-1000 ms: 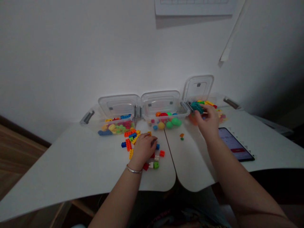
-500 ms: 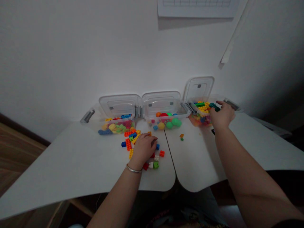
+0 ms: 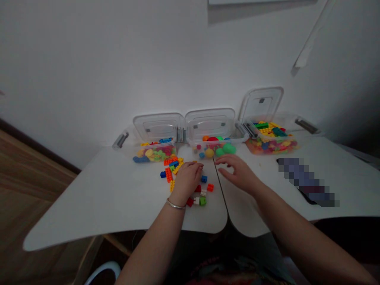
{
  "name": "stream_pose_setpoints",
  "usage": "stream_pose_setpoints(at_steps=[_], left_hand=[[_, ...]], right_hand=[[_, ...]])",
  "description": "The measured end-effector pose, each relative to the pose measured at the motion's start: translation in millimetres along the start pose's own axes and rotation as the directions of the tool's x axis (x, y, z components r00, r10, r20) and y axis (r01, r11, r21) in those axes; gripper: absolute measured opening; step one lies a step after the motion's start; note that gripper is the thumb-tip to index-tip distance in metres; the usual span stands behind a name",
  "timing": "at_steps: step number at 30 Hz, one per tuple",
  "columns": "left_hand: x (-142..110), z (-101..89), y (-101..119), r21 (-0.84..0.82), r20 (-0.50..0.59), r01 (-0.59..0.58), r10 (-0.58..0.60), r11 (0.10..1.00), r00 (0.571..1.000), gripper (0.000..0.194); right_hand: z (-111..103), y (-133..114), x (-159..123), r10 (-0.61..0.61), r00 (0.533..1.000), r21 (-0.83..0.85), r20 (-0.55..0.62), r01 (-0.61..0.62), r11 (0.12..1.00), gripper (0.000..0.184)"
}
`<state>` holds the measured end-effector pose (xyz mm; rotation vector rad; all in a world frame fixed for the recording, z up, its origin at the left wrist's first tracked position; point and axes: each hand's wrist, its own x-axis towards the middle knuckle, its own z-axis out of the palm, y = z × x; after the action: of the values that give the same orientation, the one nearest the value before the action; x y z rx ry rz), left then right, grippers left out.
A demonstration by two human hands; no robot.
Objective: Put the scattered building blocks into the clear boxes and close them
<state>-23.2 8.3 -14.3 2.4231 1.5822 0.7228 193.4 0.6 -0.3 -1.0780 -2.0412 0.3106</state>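
My left hand [image 3: 187, 179] rests over loose toy building bricks, fingers bent down and partly hidden, with no brick seen in its grasp. Around it lie an orange brick [image 3: 169, 175], a dark blue brick [image 3: 163, 174], a red-orange brick [image 3: 210, 187], a blue brick [image 3: 204, 179], a white brick [image 3: 196, 201] and a light green brick [image 3: 202, 201]. My right hand [image 3: 237, 172] is just right of the table seam, thumb and fingers apart and nothing visible between them. In the right clear box [image 3: 271, 143], a dark teal brick [image 3: 279, 132] lies on yellow ones.
A middle clear box [image 3: 194, 144] holds coloured balls, and a left clear box [image 3: 154, 151] holds mixed plastic pieces. Their lids stand raised near the wall [image 3: 148, 59]. A flat, dark-edged object with a pixelated face [image 3: 307, 184] lies on the white table [image 3: 89, 190] at right.
My right hand has left the dark teal brick in the right box and moved left, over the spot where small orange and green pieces lay. My left hand stays on the bricks. The view has shifted slightly.
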Motion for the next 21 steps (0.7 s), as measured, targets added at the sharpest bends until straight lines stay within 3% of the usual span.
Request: stream_pose_setpoints(at_steps=[2,5,14,21], left_hand=[[0.0,0.0,0.2,0.003,-0.003,0.000,0.000,1.000,1.000,0.030],[0.1,0.8,-0.8,0.003,-0.007,-0.012,0.012,1.000,1.000,0.030],[0.0,1.0,-1.1,0.067,0.033,-0.029,0.027,0.997,0.999,0.024],[-1.2,2.1,-2.0,0.084,0.030,-0.039,0.037,0.996,0.999,0.025]], right_hand=[[19.4,-9.7,-6.2,-0.050,0.976,0.035,0.211,0.044,0.998,0.026],[38.7,-10.7,-11.1,-0.068,0.940,0.019,0.335,0.066,0.998,0.036],[58.0,8.0,-12.8,0.013,0.976,0.088,0.217,-0.033,0.996,0.030],[56.5,8.7,-12.6,0.061,0.989,-0.058,0.133,-0.054,0.997,0.037]])
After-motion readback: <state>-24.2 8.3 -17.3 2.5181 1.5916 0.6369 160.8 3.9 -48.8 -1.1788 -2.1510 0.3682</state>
